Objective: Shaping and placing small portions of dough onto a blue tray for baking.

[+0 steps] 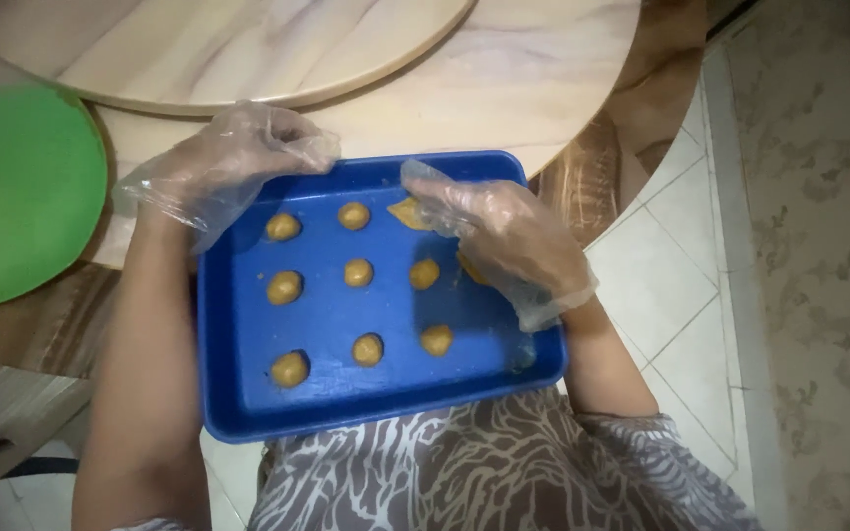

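A blue rectangular tray (248,403) rests on my lap against the table edge, holding several small brown dough balls (358,272) in rows. My right hand (504,241), in a clear plastic glove, reaches over the tray's far right corner, its fingertips pressing a flatter piece of dough (407,212). It partly hides another dough ball beneath it. My left hand (223,167), also gloved, has its fingers curled at the tray's far left corner, beside the rim.
A round pale marble-patterned table (533,79) with a raised turntable (248,49) lies beyond the tray. A green round plate or lid (12,197) sits at the left. White floor tiles (671,285) are at the right.
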